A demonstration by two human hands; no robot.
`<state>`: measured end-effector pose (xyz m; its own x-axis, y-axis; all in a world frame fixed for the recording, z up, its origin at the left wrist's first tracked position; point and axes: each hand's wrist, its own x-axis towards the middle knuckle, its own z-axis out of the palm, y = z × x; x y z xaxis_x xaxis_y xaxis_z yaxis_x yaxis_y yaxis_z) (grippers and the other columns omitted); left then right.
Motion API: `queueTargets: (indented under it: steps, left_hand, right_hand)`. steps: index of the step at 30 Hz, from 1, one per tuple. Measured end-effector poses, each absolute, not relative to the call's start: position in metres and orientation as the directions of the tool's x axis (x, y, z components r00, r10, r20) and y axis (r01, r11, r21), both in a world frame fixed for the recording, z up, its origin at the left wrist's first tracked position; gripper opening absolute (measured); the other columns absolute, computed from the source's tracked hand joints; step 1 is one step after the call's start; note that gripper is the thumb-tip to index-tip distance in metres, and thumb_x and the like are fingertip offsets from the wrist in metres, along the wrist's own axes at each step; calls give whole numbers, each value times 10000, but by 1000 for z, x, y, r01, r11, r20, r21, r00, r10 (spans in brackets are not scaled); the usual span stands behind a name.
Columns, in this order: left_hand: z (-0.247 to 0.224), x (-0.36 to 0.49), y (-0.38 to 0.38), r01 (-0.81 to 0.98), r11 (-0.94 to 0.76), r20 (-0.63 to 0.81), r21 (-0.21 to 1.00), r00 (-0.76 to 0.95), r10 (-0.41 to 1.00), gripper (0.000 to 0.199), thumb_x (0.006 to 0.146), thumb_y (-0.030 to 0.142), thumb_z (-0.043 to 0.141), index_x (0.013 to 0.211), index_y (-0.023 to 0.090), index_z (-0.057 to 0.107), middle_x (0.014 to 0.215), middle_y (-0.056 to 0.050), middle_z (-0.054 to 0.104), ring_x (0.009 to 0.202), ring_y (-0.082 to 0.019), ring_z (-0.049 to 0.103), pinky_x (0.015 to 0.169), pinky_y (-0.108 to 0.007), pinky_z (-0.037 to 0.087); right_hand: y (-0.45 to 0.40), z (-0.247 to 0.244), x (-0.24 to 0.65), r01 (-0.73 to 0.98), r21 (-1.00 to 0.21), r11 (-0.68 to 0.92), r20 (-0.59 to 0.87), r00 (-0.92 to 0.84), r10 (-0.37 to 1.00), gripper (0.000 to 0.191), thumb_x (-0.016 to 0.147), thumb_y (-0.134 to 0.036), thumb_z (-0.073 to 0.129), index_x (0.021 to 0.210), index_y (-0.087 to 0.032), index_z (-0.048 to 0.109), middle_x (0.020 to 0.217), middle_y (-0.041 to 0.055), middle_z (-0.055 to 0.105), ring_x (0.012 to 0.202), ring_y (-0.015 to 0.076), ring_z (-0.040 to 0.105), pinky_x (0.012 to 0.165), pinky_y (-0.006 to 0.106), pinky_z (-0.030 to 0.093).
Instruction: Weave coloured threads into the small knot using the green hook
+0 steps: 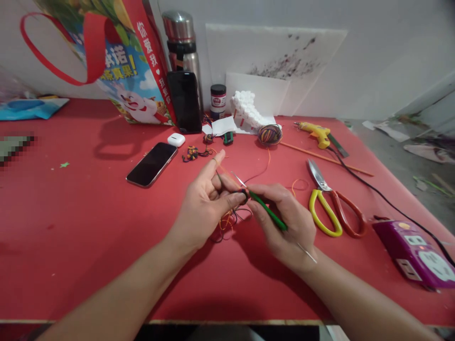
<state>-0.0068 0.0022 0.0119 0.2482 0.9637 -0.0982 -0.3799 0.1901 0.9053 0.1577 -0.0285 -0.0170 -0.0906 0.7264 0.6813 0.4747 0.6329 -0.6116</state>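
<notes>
My left hand [209,199] pinches a small dark crocheted piece [243,195] between thumb and fingers, its index finger raised with orange yarn running over it. In my right hand [284,218] is a crochet hook [268,211] with a green grip; its metal tip meets the piece, and the other metal end sticks out by the wrist. Loose orange and dark yarn strands [227,225] lie under the hands. A multicoloured yarn ball [269,134] sits behind them, with a strand leading toward the hands.
Scissors [322,189], a purple power strip [414,253] and a yellow glue gun [314,132] with its black cord lie on the right. A phone [152,165], white earbud case [176,139] and small knotted yarn piece [192,153] are left. Behind stand a gift bag [142,90] and steel thermos [179,28].
</notes>
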Motion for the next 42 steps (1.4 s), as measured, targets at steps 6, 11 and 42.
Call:
queueTargets:
  steps: [6, 11, 42]
  left_hand:
    - [13, -10, 2, -390, 196, -93, 900, 268, 959, 1054, 791, 111, 869, 1706, 198, 352, 777, 55, 669, 733, -111, 656, 719, -212, 547]
    - [16, -8, 0, -345, 169, -89, 923, 236, 968, 1159, 715, 99, 922, 1713, 254, 354, 768, 59, 652, 718, -112, 617, 691, -208, 528]
    - [11, -13, 8, -479, 293, -122, 827, 356, 926, 1275, 651, 176, 1028, 1717, 159, 329, 764, 60, 689, 691, -85, 639, 695, -182, 550]
  right_hand:
    - [-29, -20, 159, 305, -710, 634, 655, -43, 755, 274, 989, -130, 730, 1217, -282, 747, 915, 20, 797, 744, 164, 733, 688, 312, 622]
    - [-29, -16, 159, 304, -687, 660, 665, -104, 740, 308, 978, -85, 715, 1210, -280, 769, 940, 39, 820, 754, 166, 751, 682, 307, 643]
    - [-27, -20, 166, 398, -451, 799, 782, -255, 569, 559, 994, -5, 652, 1468, -300, 680, 966, 32, 661, 792, 133, 690, 662, 236, 607]
